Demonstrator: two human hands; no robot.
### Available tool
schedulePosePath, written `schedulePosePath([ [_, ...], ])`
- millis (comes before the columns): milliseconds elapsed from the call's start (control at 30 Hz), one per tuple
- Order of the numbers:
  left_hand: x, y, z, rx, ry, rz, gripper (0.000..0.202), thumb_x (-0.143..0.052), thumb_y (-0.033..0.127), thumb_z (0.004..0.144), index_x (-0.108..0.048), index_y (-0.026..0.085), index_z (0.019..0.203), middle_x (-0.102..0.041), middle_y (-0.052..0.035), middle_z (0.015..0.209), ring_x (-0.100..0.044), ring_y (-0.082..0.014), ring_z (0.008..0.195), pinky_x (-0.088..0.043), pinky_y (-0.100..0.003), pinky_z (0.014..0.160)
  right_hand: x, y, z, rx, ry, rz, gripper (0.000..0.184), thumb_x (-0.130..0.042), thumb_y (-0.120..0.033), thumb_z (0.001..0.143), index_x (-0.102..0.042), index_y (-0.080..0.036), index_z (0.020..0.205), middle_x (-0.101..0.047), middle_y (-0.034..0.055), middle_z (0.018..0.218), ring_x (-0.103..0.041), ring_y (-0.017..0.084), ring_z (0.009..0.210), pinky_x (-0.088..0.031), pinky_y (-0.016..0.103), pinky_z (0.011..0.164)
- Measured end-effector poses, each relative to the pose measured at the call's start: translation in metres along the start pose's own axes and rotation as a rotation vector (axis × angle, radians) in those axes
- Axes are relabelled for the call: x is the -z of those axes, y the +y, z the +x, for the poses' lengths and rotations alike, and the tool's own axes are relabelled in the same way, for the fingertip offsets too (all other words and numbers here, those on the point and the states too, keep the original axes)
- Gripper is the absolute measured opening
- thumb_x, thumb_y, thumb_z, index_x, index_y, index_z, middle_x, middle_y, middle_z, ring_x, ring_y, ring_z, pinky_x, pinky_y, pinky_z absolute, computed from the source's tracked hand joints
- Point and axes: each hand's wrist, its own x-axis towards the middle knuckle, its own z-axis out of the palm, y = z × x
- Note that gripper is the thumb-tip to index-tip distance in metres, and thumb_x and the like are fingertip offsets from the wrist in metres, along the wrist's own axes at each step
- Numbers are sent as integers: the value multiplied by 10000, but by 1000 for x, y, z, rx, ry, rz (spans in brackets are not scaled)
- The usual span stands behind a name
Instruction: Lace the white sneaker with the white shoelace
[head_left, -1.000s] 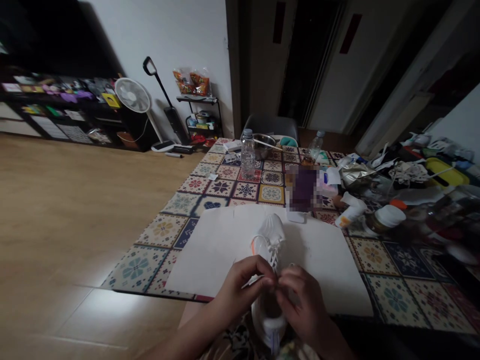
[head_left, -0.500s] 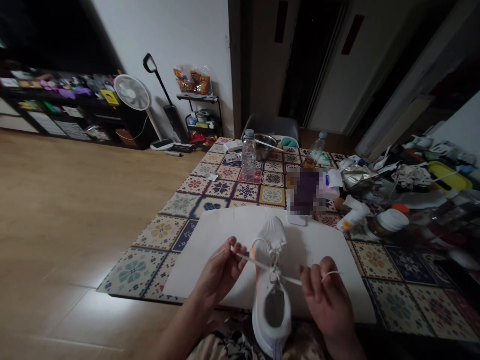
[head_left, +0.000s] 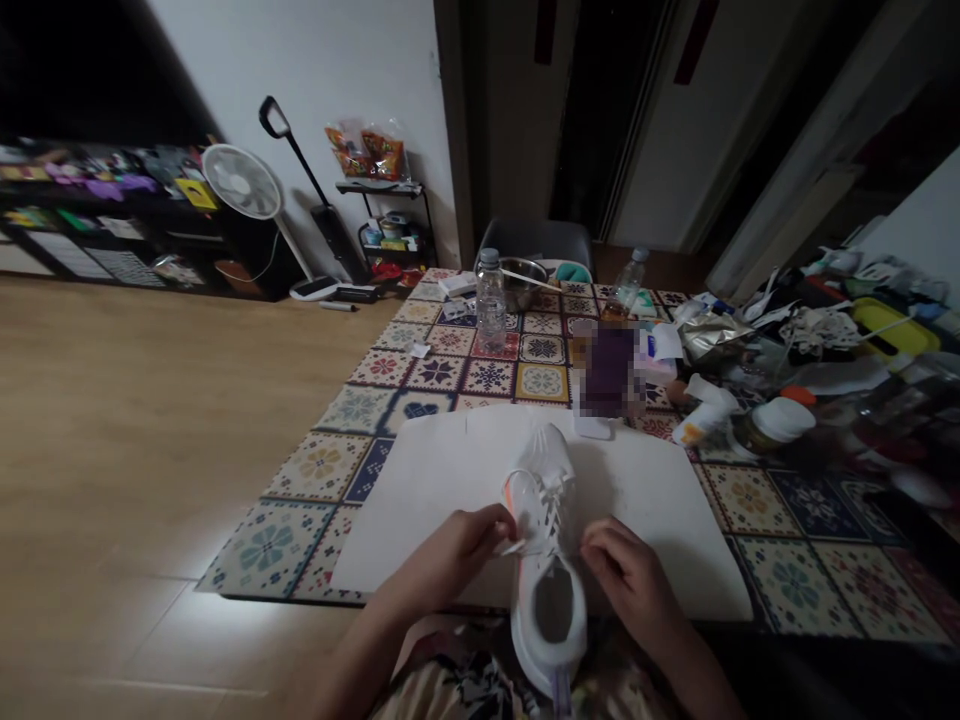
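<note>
A white sneaker (head_left: 551, 600) with an orange line on its side points away from me, its heel at the table's front edge by my lap. White laces (head_left: 553, 515) criss-cross its tongue. On the left of the shoe, my left hand (head_left: 480, 540) pinches a shoelace, and a bit of it shows below the fingertips. My right hand (head_left: 619, 570) is closed close to the right side of the laces. Its fingertips pinch the other shoelace end, which is mostly hidden. Beneath the front of the shoe lies a white board (head_left: 427, 500).
A patterned cloth (head_left: 322, 460) covers the table. A clear bottle (head_left: 491, 310), a metal bowl (head_left: 521, 285) and another bottle (head_left: 626, 285) stand at the back. To the right are a white-lidded jar (head_left: 772, 428), a white tube (head_left: 705, 415) and piled clutter.
Both hands have come inward, closer to the shoe, and the lace ends once stretched out sideways are now short and mostly hidden. The view has shifted slightly.
</note>
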Motion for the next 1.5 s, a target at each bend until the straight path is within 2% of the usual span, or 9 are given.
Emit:
schedulePosePath([
  [67,-1,7,1,6,-45,183,247,-474,249,936,-676,159,826,-574,15,605,-453,-96,521,-303,-191,518,-2,-4,0,-12,-27,-80,211,-555,-366,950,-592,-215,806,-634,11,759,-599,144,685,-470,232,627],
  [200,0,9,0,30,-154,212,227,-477,196,917,-690,161,848,-623,18,566,-551,-116,528,-372,-190,558,2,-4,-3,-89,-89,-97,84,-569,-306,932,-605,-230,933,-678,2,805,-652,152,710,-490,223,634],
  [400,12,4,-4,-250,-74,204,173,-561,211,918,-698,171,821,-700,-68,872,-626,-167,805,-446,-226,732,19,-5,-3,-61,-237,-19,186,-570,-335,938,-596,-227,788,-604,4,798,-583,160,765,-455,246,695],
  [567,7,8,-3,-415,-30,-56,291,-595,400,925,-666,161,775,-646,-134,1098,-615,-211,1020,-451,-300,909,19,-10,1,-58,-296,359,275,-592,-459,920,-612,-219,789,-586,30,927,-575,176,898,-456,274,828],
  [667,-10,10,2,-416,-70,-320,319,-592,446,923,-649,154,806,-687,-116,991,-636,-219,980,-466,-335,900,3,-11,6,-111,-206,593,225,-643,-444,893,-642,-226,834,-641,41,990,-592,190,976,-452,291,890],
  [800,-31,8,12,-399,-43,-490,335,-665,459,873,-661,139,776,-652,-54,784,-610,-164,774,-468,-282,768,-20,-13,12,-121,-95,723,175,-698,-405,863,-688,-237,817,-633,-11,765,-592,137,753,-471,226,732],
  [1033,-36,7,19,-428,34,-404,285,-709,406,852,-748,155,724,-629,-58,781,-594,-142,750,-458,-251,713,-28,-19,16,61,60,432,71,-686,-281,878,-730,-250,833,-653,-1,798,-626,130,730,-506,217,668],
  [1233,-43,6,21,-266,119,-572,343,-871,415,658,-713,141,790,-630,-28,736,-572,-129,671,-451,-232,631,-27,-25,13,246,124,178,103,-635,-161,891,-693,-246,904,-694,8,812,-664,134,764,-538,219,708],
  [1500,-44,7,17,-423,216,-311,302,-743,432,814,-693,141,752,-637,-51,708,-560,-138,674,-433,-247,653,-25,-37,10,289,107,20,114,-632,-144,888,-667,-227,957,-693,24,871,-680,132,817,-548,203,747],
])
